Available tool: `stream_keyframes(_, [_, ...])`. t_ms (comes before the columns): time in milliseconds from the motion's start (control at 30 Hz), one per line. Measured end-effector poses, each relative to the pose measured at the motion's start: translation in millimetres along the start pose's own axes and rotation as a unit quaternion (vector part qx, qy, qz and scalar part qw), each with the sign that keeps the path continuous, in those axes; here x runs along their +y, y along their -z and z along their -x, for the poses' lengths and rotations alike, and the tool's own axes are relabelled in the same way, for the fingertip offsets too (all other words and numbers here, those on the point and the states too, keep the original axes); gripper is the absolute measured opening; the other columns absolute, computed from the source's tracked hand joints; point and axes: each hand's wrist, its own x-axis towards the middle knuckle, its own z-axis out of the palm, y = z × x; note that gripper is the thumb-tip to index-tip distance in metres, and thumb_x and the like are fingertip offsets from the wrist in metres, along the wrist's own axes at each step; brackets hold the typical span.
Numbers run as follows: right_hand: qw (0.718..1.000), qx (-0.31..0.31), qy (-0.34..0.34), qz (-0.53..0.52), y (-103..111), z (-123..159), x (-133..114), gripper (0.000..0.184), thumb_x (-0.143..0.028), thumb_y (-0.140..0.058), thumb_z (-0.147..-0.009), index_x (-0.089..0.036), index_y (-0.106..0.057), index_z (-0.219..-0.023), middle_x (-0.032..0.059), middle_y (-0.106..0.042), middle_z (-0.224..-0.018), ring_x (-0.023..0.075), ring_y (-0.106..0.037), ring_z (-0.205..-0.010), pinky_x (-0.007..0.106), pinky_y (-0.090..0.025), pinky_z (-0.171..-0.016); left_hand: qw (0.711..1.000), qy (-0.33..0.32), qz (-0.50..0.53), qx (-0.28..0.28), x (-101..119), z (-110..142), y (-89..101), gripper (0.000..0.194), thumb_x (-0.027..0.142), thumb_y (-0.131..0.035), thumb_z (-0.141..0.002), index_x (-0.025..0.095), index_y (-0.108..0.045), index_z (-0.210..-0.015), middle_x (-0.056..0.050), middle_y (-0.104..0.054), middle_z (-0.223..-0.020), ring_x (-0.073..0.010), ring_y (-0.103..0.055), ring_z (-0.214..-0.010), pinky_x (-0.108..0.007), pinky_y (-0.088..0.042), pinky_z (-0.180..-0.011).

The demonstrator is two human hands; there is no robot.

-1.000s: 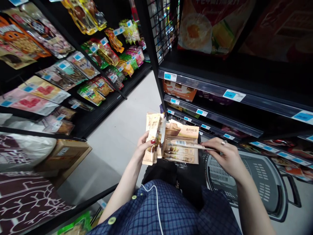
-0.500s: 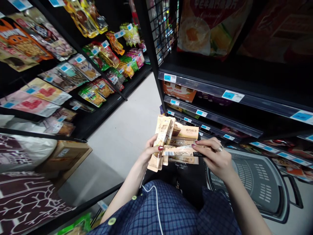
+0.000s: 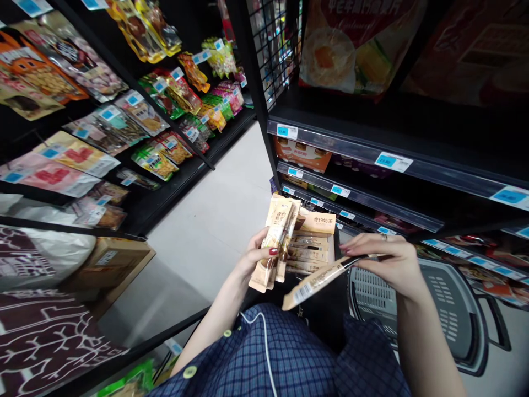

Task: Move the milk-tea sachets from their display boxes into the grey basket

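Observation:
Several slim beige milk tea sachets (image 3: 276, 234) are bunched upright in my left hand (image 3: 257, 255), which is closed with the thumb across their front. My right hand (image 3: 382, 259) pinches one end of a single milk tea sachet (image 3: 316, 281), tilted so its other end points down and left, with a barcode showing. Between and beyond my hands is an open milk tea box (image 3: 324, 222) with a printed raised flap and several sachets lying in it. The bunch covers its left part.
A grey shopping basket (image 3: 450, 314) stands on the floor at right. Shelves with price tags (image 3: 392, 161) rise ahead and right. Bagged snacks (image 3: 157, 160) hang on the left rack, above a cardboard carton (image 3: 107, 270). Pale floor (image 3: 215, 209) runs between.
My right hand has moved right and lifted its sachet away from the bunch, swinging it from level to slanted. The sachets inside the box now show more. My left hand has barely moved.

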Motion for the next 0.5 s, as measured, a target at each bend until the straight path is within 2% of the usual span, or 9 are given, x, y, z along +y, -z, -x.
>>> stream_keyframes(100, [0.991, 0.07, -0.103, -0.046, 6.7, -4.5, 0.1, 0.017, -0.02, -0.082, -0.06, -0.019, -0.071, -0.073, 0.0034, -0.069, -0.067, 0.0175, -0.066, -0.062, 0.026, -0.054, -0.054, 1.0, -0.009, -0.01, -0.01, -0.5, -0.9, -2.9, 0.049, 0.019, -0.072, -0.049, 0.018, -0.068, -0.098, -0.003, -0.068, -0.093, -0.0204, -0.06, -0.082, -0.028, -0.048, -0.072])
stream_keyframes(167, [0.977, 0.126, -0.142, -0.1, 2.0, -12.6, 0.7, 0.021, -0.026, -0.084, -0.057, -0.018, -0.068, -0.069, 0.0019, -0.067, -0.063, 0.0146, -0.062, -0.054, 0.023, -0.05, -0.047, 1.0, -0.014, -0.024, -0.01, -3.7, -3.1, -3.8, 0.05, 0.019, -0.074, -0.049, 0.017, -0.068, -0.098, -0.003, -0.067, -0.094, -0.021, -0.06, -0.084, -0.028, -0.048, -0.073])
stream_keyframes(233, [0.961, 0.155, -0.162, -0.163, -11.3, -24.1, 0.9, 0.024, -0.031, -0.083, -0.057, -0.017, -0.067, -0.067, 0.0017, -0.067, -0.063, 0.0135, -0.061, -0.053, 0.024, -0.05, -0.05, 0.998, -0.02, -0.053, -0.01, -9.0, -5.6, -4.9, 0.048, 0.02, -0.075, -0.049, 0.017, -0.068, -0.097, -0.004, -0.066, -0.095, -0.0216, -0.059, -0.087, -0.028, -0.047, -0.075])
stream_keyframes(333, [0.94, 0.143, -0.213, -0.226, -40.9, -41.6, 1.9, 0.028, -0.038, -0.079, -0.06, -0.017, -0.067, -0.074, 0.0032, -0.068, -0.07, 0.0162, -0.063, -0.062, 0.029, -0.052, -0.06, 0.995, -0.03, -0.09, -0.02, -18.9, -8.2, -7.4, 0.046, 0.022, -0.076, -0.052, 0.016, -0.068, -0.097, -0.005, -0.065, -0.098, -0.0226, -0.057, -0.091, -0.028, -0.046, -0.079])
stream_keyframes(400, [0.939, 0.124, -0.245, -0.206, -58.4, -48.7, 6.0, 0.029, -0.039, -0.074, -0.066, -0.016, -0.067, -0.082, 0.0044, -0.069, -0.076, 0.0181, -0.063, -0.069, 0.031, -0.051, -0.066, 0.995, -0.04, -0.088, -0.034, -25.4, -8.6, -8.6, 0.048, 0.023, -0.075, -0.055, 0.016, -0.067, -0.101, -0.005, -0.065, -0.1, -0.0243, -0.057, -0.094, -0.03, -0.045, -0.081])
stream_keyframes(500, [0.954, 0.139, -0.253, -0.083, -70.3, -50.0, 19.4, 0.029, -0.041, -0.06, -0.077, -0.015, -0.064, -0.089, 0.0056, -0.068, -0.083, 0.0191, -0.061, -0.077, 0.032, -0.047, -0.072, 0.995, -0.061, -0.051, -0.055, -32.1, -7.7, -7.7, 0.053, 0.025, -0.073, -0.055, 0.017, -0.065, -0.108, -0.005, -0.066, -0.102, -0.0265, -0.058, -0.098, -0.031, -0.044, -0.083])
